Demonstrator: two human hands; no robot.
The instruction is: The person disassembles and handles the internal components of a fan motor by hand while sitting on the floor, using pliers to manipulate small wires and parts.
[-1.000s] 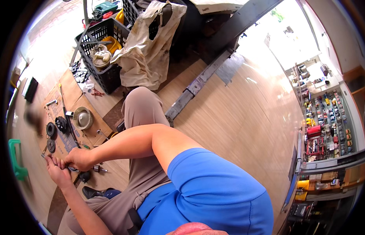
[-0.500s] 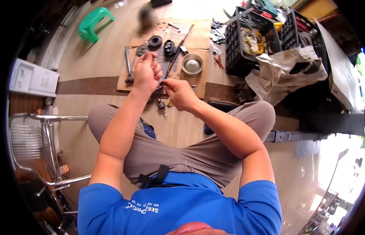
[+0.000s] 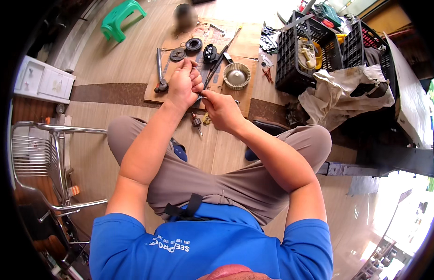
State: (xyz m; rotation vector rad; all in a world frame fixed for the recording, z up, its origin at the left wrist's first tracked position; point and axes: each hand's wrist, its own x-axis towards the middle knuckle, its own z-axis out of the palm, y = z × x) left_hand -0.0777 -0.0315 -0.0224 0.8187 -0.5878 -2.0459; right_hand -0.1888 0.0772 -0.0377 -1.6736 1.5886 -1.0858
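Observation:
My left hand (image 3: 183,85) is closed, its grip mostly hidden. Just below and right of it, my right hand (image 3: 220,108) pinches a small metal piece (image 3: 201,98) too small to make out clearly. Both hands are over a cardboard sheet (image 3: 155,93) on the floor. Around them lie a round fan wheel (image 3: 237,78), a black ring (image 3: 193,44), a grey disc (image 3: 178,53), a black housing (image 3: 210,54), a long metal bar tool (image 3: 159,65), a thin dark rod (image 3: 221,58), a motor armature (image 3: 196,121) and a brass-coloured part (image 3: 206,118).
My legs (image 3: 303,142) are bent either side. At right are black crates (image 3: 287,60) of parts, a soiled cloth (image 3: 324,102) and a grey metal beam (image 3: 340,170). A green stool (image 3: 114,25) stands at upper left, a metal chair (image 3: 63,128) and white cabinet (image 3: 44,79) at left.
The view has swung round from a second ago, centring the cardboard and parts. Since half a second ago both hands have shifted slightly rightward in the picture, still close together.

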